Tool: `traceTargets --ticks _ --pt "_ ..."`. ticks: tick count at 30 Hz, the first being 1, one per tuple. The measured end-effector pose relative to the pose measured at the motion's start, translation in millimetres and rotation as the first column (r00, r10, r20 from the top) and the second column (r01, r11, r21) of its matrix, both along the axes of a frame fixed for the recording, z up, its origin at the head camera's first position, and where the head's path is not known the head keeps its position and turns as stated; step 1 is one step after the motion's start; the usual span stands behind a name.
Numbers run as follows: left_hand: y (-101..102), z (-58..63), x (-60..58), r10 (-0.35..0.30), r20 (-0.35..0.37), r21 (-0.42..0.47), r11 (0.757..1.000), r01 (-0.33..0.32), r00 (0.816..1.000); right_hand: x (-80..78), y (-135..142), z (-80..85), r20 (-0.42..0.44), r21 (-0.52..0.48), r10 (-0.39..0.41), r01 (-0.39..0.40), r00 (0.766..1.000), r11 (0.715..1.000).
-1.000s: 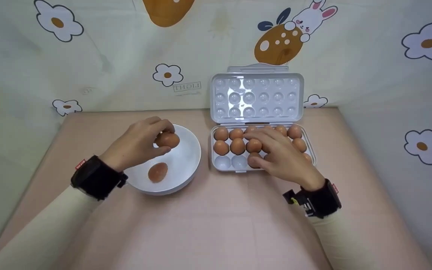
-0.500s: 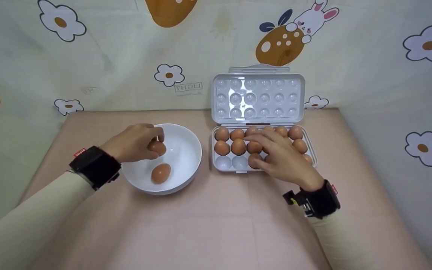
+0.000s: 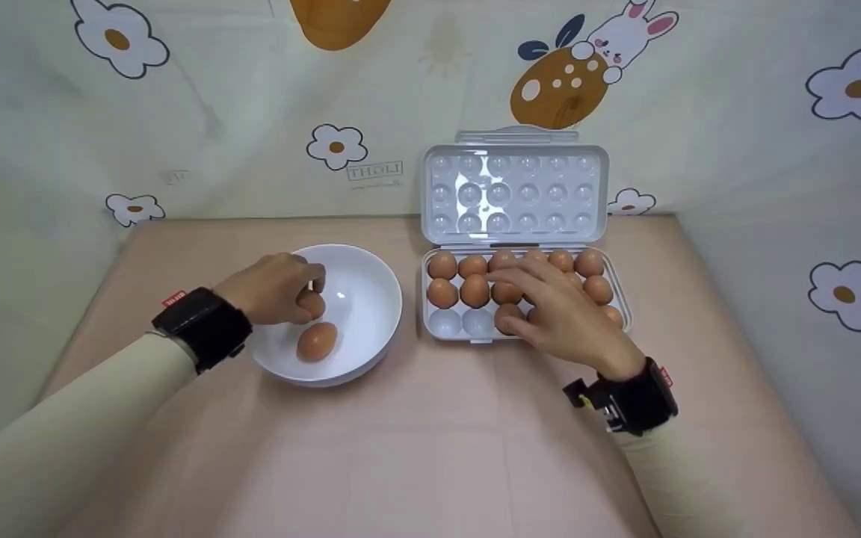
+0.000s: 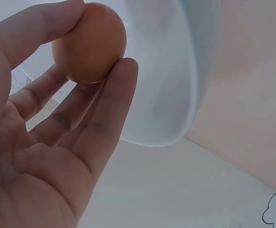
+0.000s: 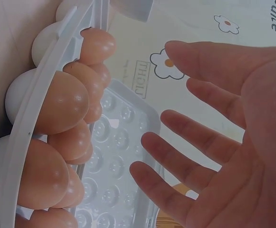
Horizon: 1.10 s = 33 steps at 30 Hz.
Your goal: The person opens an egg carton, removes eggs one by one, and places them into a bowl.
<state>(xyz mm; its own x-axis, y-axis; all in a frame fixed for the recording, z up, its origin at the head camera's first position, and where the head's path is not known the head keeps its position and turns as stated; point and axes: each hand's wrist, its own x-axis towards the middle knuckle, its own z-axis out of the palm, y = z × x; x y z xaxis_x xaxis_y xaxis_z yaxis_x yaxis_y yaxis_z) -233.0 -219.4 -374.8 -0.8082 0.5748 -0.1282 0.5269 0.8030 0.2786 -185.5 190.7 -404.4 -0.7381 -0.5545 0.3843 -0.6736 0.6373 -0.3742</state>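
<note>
In the left wrist view a brown egg (image 4: pixel 91 45) is pinched between the thumb and fingertips of my left hand (image 3: pixel 272 290). That hand is inside the left part of the white bowl (image 3: pixel 363 299), low beside another brown egg (image 3: pixel 317 341) lying in it. Over the egg box (image 3: pixel 481 341) hovers my right hand (image 3: pixel 561 314). Its fingers are spread and relaxed, apart from the eggs (image 5: pixel 64 102), with nothing held, as the right wrist view shows. Brown eggs fill most of the box's cups; two front-left cups (image 3: pixel 460 323) are bare. My right hand hides some eggs.
The box's hinged clear lid (image 3: pixel 514 196) stands raised at the back, close to the patterned cloth wall (image 3: pixel 251 112). A pinkish cloth covers the table (image 3: pixel 415 448), and the bowl stands to the left of the box.
My left hand has moved left and down into the bowl, carrying its egg down beside the other one. My right hand has stayed over the box.
</note>
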Motion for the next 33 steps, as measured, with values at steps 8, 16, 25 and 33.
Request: traceTargets --ticks 8,16,25,33 --pt "1 -6.7 -1.0 0.013 0.054 -0.069 0.998 -0.009 0.998 0.4 0 0.4 0.004 0.007 -0.016 0.016 1.0 1.0" --pt "1 -10.3 2.2 0.013 0.078 -0.1 0.995 -0.005 0.997 0.8 1 0.1 0.022 0.016 -0.018 0.018 1.0 1.0" --pt "2 -11.9 2.7 0.013 0.072 -0.097 0.995 -0.006 0.997 0.0 2 -1.5 0.015 0.011 -0.018 0.018 1.0 1.0" --pt "4 -5.6 6.8 0.008 0.067 -0.094 0.996 -0.002 0.998 -1.0 1 -1.5 0.017 0.008 -0.013 0.013 1.0 1.0"
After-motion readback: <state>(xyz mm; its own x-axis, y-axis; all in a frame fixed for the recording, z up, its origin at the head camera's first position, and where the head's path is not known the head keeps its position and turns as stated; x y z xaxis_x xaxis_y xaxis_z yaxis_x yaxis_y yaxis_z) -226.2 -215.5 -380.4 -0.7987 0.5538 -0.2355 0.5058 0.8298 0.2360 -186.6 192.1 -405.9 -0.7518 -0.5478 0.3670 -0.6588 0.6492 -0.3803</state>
